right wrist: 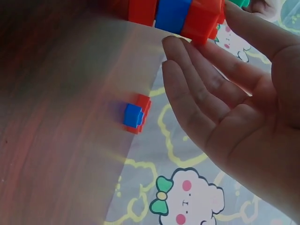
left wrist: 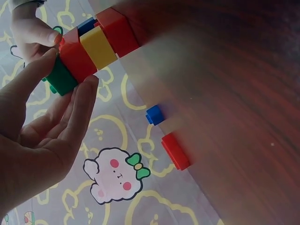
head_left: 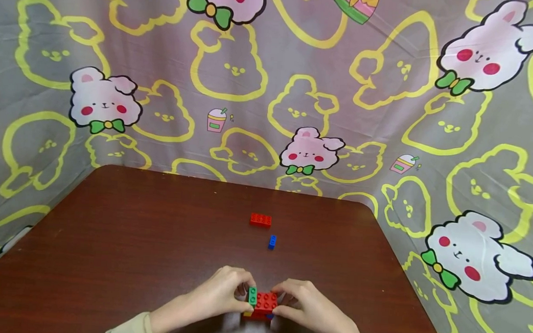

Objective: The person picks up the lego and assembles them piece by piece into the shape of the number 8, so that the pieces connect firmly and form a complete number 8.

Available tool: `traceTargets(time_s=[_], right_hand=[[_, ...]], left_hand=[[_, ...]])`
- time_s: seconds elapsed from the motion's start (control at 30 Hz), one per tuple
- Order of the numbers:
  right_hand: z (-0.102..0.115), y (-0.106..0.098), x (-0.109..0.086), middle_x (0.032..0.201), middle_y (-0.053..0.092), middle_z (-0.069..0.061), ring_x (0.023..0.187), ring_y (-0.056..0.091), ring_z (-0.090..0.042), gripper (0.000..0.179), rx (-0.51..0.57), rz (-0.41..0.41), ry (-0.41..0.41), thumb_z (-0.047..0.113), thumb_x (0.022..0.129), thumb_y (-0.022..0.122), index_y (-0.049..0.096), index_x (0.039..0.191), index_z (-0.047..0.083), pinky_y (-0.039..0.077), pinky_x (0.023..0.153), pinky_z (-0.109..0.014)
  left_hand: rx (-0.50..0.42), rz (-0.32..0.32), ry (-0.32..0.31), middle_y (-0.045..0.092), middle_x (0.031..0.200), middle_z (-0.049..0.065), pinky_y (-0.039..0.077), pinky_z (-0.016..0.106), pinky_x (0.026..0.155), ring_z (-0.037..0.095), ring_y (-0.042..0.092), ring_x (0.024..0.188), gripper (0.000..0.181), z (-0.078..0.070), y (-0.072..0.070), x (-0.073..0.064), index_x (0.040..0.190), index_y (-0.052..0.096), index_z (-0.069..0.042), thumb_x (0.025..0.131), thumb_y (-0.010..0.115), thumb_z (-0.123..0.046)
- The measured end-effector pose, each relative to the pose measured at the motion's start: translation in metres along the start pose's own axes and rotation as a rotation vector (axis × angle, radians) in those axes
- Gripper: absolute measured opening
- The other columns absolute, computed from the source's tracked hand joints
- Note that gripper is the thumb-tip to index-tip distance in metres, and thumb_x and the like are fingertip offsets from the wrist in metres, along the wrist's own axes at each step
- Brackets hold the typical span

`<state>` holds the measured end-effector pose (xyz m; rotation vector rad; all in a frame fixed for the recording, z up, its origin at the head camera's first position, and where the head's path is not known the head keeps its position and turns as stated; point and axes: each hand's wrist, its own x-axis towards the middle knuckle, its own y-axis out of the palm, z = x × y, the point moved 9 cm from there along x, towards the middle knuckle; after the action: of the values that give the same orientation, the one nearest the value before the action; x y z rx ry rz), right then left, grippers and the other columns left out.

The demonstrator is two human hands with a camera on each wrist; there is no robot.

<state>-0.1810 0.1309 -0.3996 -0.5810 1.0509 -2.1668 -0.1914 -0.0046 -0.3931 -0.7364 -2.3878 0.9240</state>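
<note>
Green oblong plastic brick (head_left: pixel 252 296), aligned near-to-far, is being pinched by left hand (head_left: pixel 220 293) at left atop red plastic brick (head_left: pixel 266 302), being gripped by right hand (head_left: pixel 311 306).

On the brown surface (head_left: pixel 136 240) before you, a loose red brick (head_left: pixel 261 220) lay beyond a smaller blue brick (head_left: pixel 272 242). Behind, you had grey cloth (head_left: pixel 259 115) hanging, printed with yellow outlines (head_left: pixel 227 96) and white rabbits (head_left: pixel 104 94) wearing green bows (head_left: pixel 116 126).
</note>
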Motion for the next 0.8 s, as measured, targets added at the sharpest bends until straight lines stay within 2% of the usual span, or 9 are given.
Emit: traceTargets(time_s=[0.27,0.43,0.57,0.8], right_hand=[[-0.011,-0.014,0.007,0.102,0.073,-0.008,0.085,0.065,0.0,0.029,0.011,-0.061,0.03,0.029,0.094,0.067,0.068,0.112,0.006,0.058,0.074,-0.022],[-0.022,-0.019,0.013,0.104,0.074,-0.008,0.087,0.065,0.0,0.03,0.025,-0.089,0.076,0.03,0.094,0.068,0.068,0.114,0.007,0.058,0.077,-0.024],[-0.029,-0.022,0.018,0.105,0.074,-0.009,0.088,0.066,-0.002,0.03,0.02,-0.111,0.074,0.028,0.094,0.068,0.068,0.115,0.006,0.059,0.077,-0.026],[-0.047,-0.027,0.027,0.105,0.074,-0.01,0.088,0.068,-0.006,0.03,0.012,-0.116,0.118,0.029,0.094,0.068,0.068,0.113,0.006,0.059,0.079,-0.029]], left_hand=[[0.011,-0.001,0.0,0.067,0.078,-0.004,0.049,0.011,0.061,-0.004,0.057,0.069,0.024,0.0,0.0,0.0,0.087,0.07,-0.01,0.072,0.087,-0.016],[0.014,0.002,-0.01,0.067,0.079,-0.004,0.048,0.01,0.062,-0.005,0.056,0.069,0.023,0.0,0.001,0.001,0.087,0.069,-0.011,0.073,0.087,-0.016],[0.019,0.0,-0.003,0.067,0.079,-0.004,0.047,0.01,0.061,-0.005,0.056,0.069,0.024,-0.001,0.001,0.0,0.086,0.069,-0.011,0.072,0.087,-0.017],[0.024,-0.006,0.002,0.067,0.079,-0.004,0.047,0.01,0.061,-0.005,0.056,0.069,0.024,-0.002,0.0,-0.001,0.087,0.069,-0.012,0.073,0.087,-0.018]])
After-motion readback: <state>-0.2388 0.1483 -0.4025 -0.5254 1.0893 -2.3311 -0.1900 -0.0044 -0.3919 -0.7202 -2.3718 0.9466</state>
